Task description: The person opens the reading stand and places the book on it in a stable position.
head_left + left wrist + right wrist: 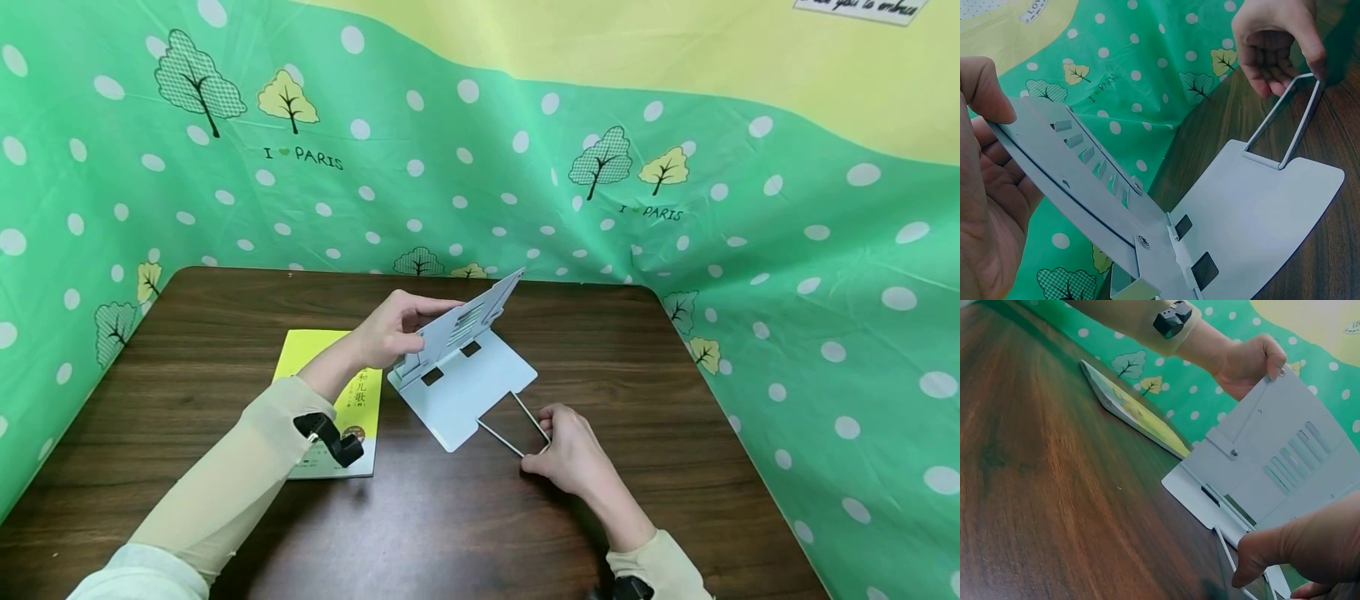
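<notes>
A light grey metal book stand (498, 375) stands in the middle of the table, its flat base panel hinged to a raised, slotted panel (1054, 153). My left hand (390, 333) grips the edge of that raised panel, thumb on one face and fingers behind it. At the front of the base, a U-shaped wire leg (1300, 125) sticks out toward me. Its far end is pinched by my right hand (573, 450), close over the tabletop. Two dark rectangular openings in the base show beside the hinge.
A yellow book (311, 343) lies flat on the left of the brown wooden table (675, 500), partly covered by my left forearm. A green dotted curtain (465, 167) with printed trees hangs behind the table and along its sides.
</notes>
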`<state>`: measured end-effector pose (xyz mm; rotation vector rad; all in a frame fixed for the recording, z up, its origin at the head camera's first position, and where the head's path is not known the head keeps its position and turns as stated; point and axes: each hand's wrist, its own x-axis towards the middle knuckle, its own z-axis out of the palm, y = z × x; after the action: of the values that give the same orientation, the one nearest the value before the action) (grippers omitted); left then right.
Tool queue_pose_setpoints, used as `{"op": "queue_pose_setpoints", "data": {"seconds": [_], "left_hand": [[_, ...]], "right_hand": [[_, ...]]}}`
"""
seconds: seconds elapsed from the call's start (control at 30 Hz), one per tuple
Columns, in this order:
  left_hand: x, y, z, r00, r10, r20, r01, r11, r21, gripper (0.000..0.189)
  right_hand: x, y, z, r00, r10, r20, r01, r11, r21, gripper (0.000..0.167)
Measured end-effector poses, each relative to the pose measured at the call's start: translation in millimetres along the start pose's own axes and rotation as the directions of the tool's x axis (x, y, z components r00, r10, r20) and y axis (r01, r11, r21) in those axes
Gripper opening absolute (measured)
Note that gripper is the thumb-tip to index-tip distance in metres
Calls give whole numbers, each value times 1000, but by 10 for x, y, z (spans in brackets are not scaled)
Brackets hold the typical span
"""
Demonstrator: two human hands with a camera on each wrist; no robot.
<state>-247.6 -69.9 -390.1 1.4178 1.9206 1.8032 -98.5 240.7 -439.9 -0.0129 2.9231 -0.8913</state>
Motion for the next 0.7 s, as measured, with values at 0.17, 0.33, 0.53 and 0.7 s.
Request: {"op": "queue_pose_setpoints", "data": {"seconds": [0.17, 0.33, 0.53, 0.7], "left_hand": [[0, 24, 10, 1000, -9, -6, 9, 1000, 4, 74], [-3, 33, 8, 1000, -12, -11, 12, 1000, 21, 72], [-8, 41, 6, 1000, -5, -13, 5, 1000, 26, 74], [-8, 28, 7, 1000, -4, -18, 4, 1000, 31, 73]], "right_hand": [[-43, -33, -43, 999, -35, -37, 35, 999, -2, 69], [-66, -90, -141, 996, -58, -73, 60, 998, 30, 66], [-55, -160, -221, 980, -126, -154, 145, 982, 120, 56], [-17, -206, -223, 962, -163, -220, 202, 965, 167, 50]]}}
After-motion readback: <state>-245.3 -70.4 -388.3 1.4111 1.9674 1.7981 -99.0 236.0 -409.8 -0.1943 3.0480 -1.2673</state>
